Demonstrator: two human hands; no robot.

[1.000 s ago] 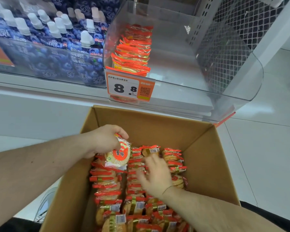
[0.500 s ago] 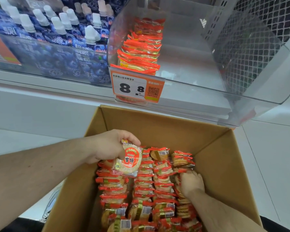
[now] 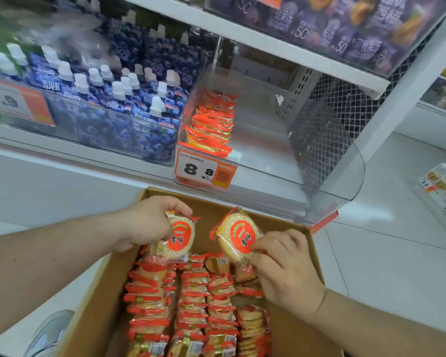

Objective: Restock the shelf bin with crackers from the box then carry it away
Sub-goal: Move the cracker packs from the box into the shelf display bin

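The right hand (image 3: 286,271) has come up out of the box (image 3: 301,328) pinching a cracker pack (image 3: 238,237) at frame centre. The left hand (image 3: 150,222) grips another pack (image 3: 175,239) beside it. The bin (image 3: 327,161), upper centre, holds one row of packs (image 3: 211,124).

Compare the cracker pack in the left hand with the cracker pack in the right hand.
The left pack hangs nearly upright; the right pack tilts sideways. The left hand grips its pack from above; the right hand pinches its pack's lower edge. Both are round, red-labelled, above the box.
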